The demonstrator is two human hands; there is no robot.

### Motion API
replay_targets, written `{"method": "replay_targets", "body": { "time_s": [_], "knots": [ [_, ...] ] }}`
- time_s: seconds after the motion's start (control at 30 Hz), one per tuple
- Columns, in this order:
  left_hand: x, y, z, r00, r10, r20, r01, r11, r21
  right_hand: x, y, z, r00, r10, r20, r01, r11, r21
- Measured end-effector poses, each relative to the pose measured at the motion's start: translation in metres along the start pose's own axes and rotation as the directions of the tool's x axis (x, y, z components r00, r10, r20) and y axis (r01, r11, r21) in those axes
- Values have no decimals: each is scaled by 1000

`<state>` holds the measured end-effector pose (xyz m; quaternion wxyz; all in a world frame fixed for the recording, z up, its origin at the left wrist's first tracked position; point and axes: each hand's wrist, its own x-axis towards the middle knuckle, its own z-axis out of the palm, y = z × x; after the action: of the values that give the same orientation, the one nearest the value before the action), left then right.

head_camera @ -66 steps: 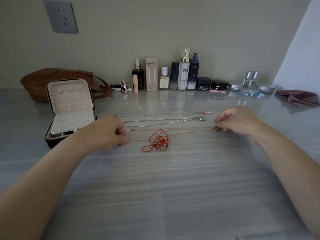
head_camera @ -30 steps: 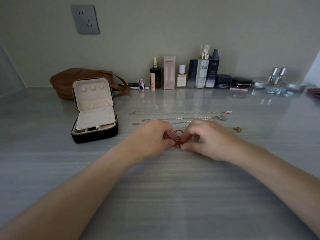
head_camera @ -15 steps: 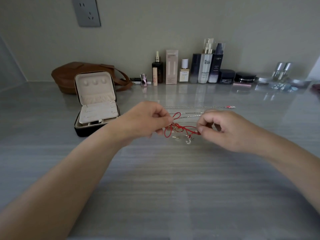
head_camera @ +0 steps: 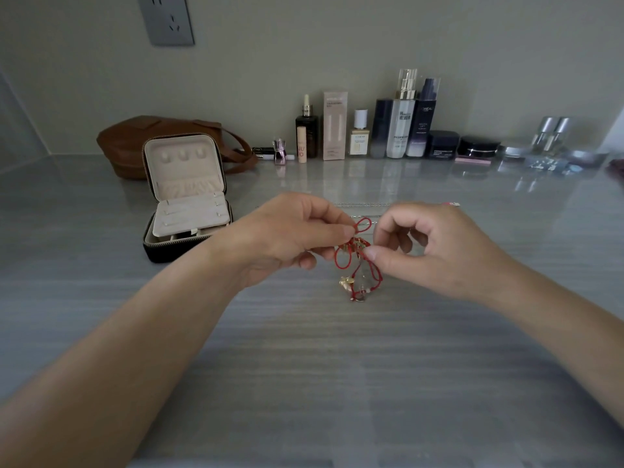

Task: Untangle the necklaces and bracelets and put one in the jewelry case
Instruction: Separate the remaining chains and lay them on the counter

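Two hands tease apart a tangle of red cord bracelets held above the counter.
The left hand and right hand each pinch the tangle between thumb and forefinger, the other fingers loosely curled. It is lifted, probably so the loops hang free to be separated. The cord is thin and limp, with small gold-toned charms dangling low. Fine silver chains lie straight just behind. The cream-lined, zip-edged jewelry case stands open to the left.
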<state>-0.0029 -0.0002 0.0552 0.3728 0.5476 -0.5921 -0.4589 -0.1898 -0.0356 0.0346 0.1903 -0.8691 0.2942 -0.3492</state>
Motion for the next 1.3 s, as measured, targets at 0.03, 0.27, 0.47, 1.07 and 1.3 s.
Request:
{"method": "replay_targets", "body": {
  "time_s": [0.03, 0.27, 0.47, 1.07, 1.3],
  "knots": [
    [0, 0, 0, 1000, 3, 8, -3, 1000, -2, 1, 0, 2, 1000, -6, -4, 6, 1000, -13],
    [-1, 0, 0, 1000, 13, 27, -14, 999, 31, 4, 3, 7, 1000, 6, -8, -7, 997, -72],
    [0, 0, -2, 1000, 19, -2, -19, 997, 69, 3, 1, 9, 1000, 11, -20, -12, 999, -33],
    [0, -1, -5, 1000, 9, 7, -10, 991, 133, 10, 3, -7, 961, 272, -51, -209, 834, 510],
    [-1, -1, -6, 999, 41, -29, -38, 994, 103, 9, 5, -9, 966, 260, 5, -217, 797, 563]
  ]
}}
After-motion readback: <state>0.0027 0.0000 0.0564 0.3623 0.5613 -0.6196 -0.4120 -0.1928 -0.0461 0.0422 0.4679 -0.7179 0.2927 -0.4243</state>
